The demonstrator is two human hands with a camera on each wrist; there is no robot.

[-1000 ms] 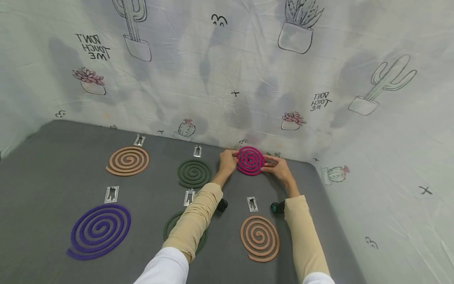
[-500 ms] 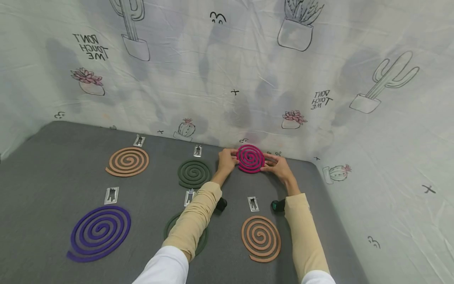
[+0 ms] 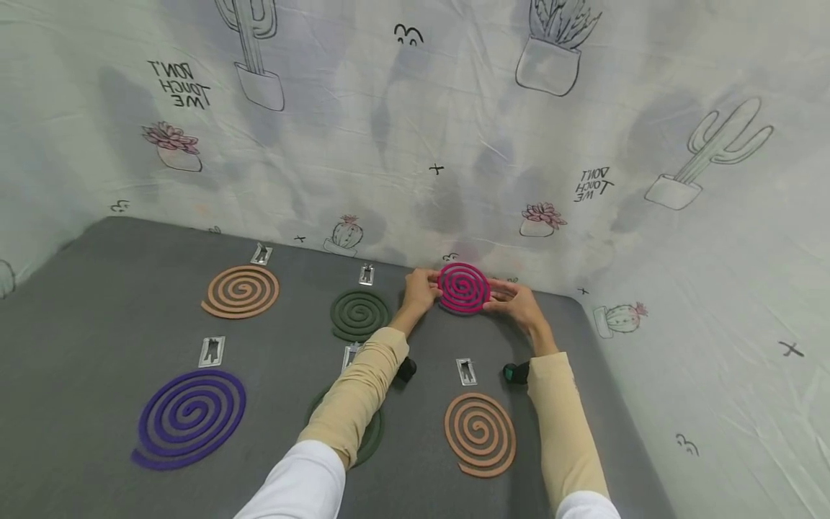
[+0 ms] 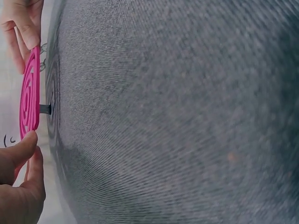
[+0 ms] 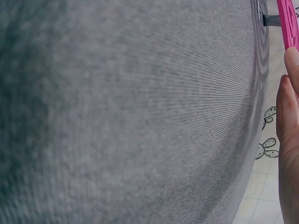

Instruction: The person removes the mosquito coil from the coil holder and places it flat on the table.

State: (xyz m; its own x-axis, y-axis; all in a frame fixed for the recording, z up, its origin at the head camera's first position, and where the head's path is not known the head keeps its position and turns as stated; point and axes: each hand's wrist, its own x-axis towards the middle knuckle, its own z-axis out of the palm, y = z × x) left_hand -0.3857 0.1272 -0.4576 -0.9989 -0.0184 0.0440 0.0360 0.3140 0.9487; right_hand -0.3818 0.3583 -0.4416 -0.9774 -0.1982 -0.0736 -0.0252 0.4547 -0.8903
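A bright pink mosquito coil (image 3: pixel 464 287) is held flat near the far edge of the grey table, by both hands at opposite sides. My left hand (image 3: pixel 421 290) pinches its left rim between thumb and fingers. On the other side my right hand (image 3: pixel 516 305) grips the right rim, thumb toward me and fingers behind. In the left wrist view the pink coil (image 4: pixel 29 100) sits above the tabletop, with a small metal stand (image 4: pixel 45 109) rising from the surface to its underside. The right wrist view shows that stand (image 5: pixel 272 20) just under the coil's edge (image 5: pixel 289 25).
Peach coils (image 3: pixel 243 291) (image 3: pixel 480 435), a purple coil (image 3: pixel 192 411) and green coils (image 3: pixel 359 315) lie on the table. Flat metal stands (image 3: pixel 211 352) (image 3: pixel 466 372) lie just beyond them. My left forearm covers part of the nearer green coil (image 3: pixel 371 440). A cactus-print cloth wall (image 3: pixel 415 130) borders the table.
The pink coil has shifted very slightly toward the far edge, with both hands still on its rim. The head view has swung a little. The other coils and stands stay put.
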